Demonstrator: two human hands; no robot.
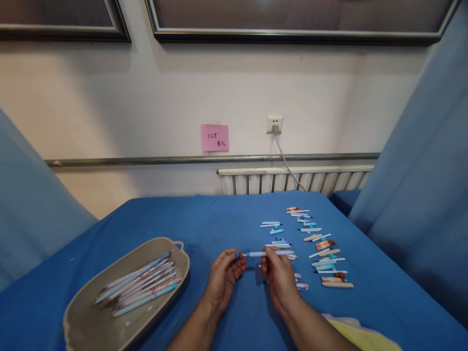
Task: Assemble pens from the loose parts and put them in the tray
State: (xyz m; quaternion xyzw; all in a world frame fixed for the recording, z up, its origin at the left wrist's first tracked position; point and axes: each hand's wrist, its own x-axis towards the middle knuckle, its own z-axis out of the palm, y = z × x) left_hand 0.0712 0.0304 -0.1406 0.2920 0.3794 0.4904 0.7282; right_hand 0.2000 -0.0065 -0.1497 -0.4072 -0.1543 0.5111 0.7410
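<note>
A light blue pen (256, 254) lies level across the space between my hands, above the table. My right hand (278, 273) is closed round its barrel, the tip pointing right. At its other end, my left hand (227, 270) pinches a small dark blue end piece (239, 255). A thin pale section shows between that piece and the barrel. Behind and under my right hand lie pen parts (280, 242), partly hidden by the fingers. To the left, a beige tray (185, 265) holds a pile of slim pens (142, 285), some white, some blue.
Rows of separated pen parts (327, 263), blue, teal and brown, lie on the right of the blue-covered table (219, 219). A yellow cloth (360, 334) is at the near right. Behind stand a radiator (266, 181) and a wall socket (274, 125) with a cord.
</note>
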